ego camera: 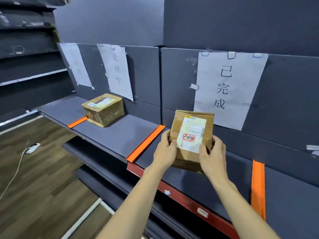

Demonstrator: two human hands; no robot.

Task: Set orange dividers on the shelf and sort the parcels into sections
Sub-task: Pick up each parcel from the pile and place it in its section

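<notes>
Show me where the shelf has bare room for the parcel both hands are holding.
Bare shelf lies between the middle divider and right divider, under the held parcel gripped by left hand and right hand. The taped box crowds the left divider, overlapping it.

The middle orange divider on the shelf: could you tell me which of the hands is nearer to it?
Left. The left hand grips the brown parcel just right of the middle orange divider; the right hand holds the parcel's far side.
</notes>
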